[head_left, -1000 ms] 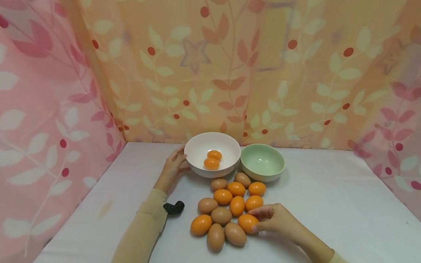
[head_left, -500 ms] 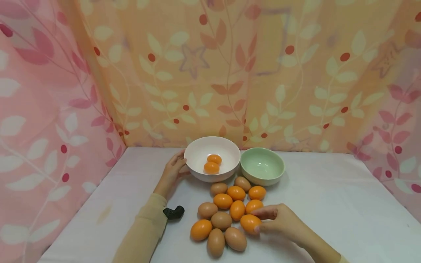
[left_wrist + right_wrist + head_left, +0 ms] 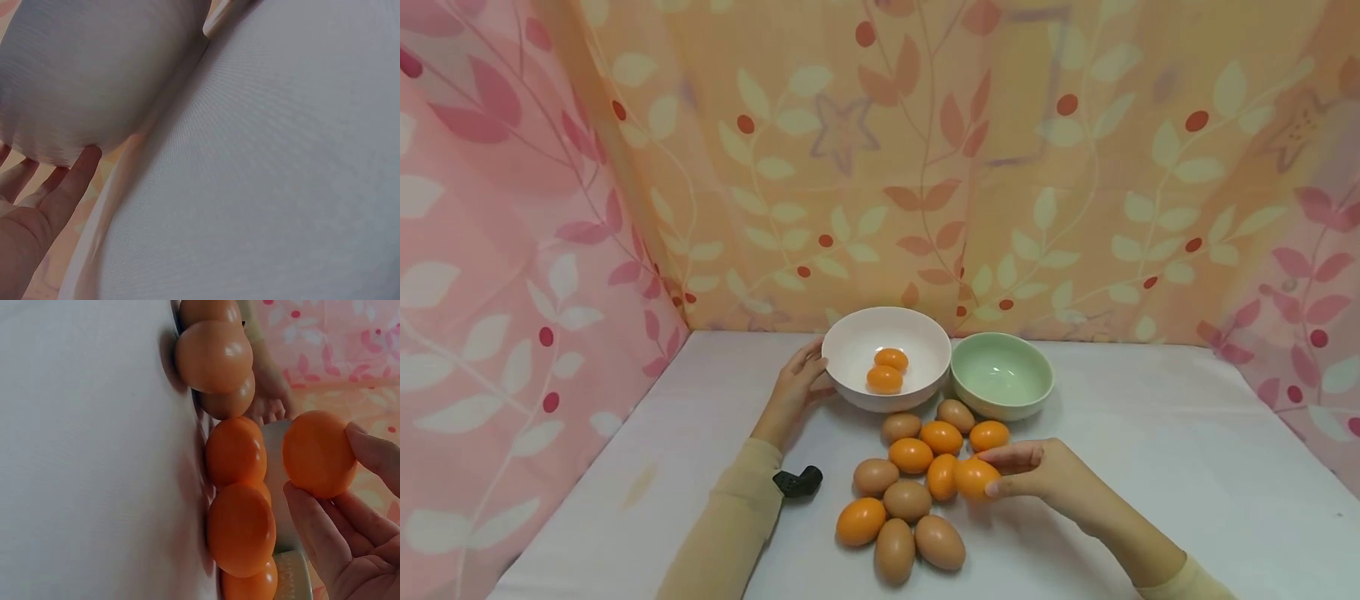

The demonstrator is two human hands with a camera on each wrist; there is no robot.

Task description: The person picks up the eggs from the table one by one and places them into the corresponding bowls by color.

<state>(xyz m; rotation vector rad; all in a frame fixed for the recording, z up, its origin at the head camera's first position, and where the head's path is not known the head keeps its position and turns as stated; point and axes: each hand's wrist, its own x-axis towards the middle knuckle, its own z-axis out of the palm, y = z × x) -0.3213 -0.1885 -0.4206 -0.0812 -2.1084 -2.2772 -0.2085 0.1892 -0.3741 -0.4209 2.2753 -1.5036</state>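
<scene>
My right hand (image 3: 1037, 477) pinches an orange egg (image 3: 320, 454) between thumb and fingers. In the right wrist view this egg is lifted above the tabletop, with other eggs behind it. My left hand (image 3: 793, 385) touches the left side of the white bowl (image 3: 842, 367) with extended fingers; in the left wrist view the fingertips (image 3: 92, 152) meet its outer wall. Two orange eggs (image 3: 885, 379) lie inside that bowl. In front of the bowls lies a cluster of orange eggs (image 3: 911, 456) and brown eggs (image 3: 907, 501).
A light green bowl (image 3: 1002, 375) stands right beside the white one. Both are on a table with a white cloth (image 3: 1150, 433). A black wrist device (image 3: 799, 482) sticks out from the left sleeve. Patterned curtains (image 3: 925, 167) enclose the back and sides.
My right hand has lifted the orange egg off the right side of the cluster and moved it slightly up and away. The left hand has stayed at the white bowl.
</scene>
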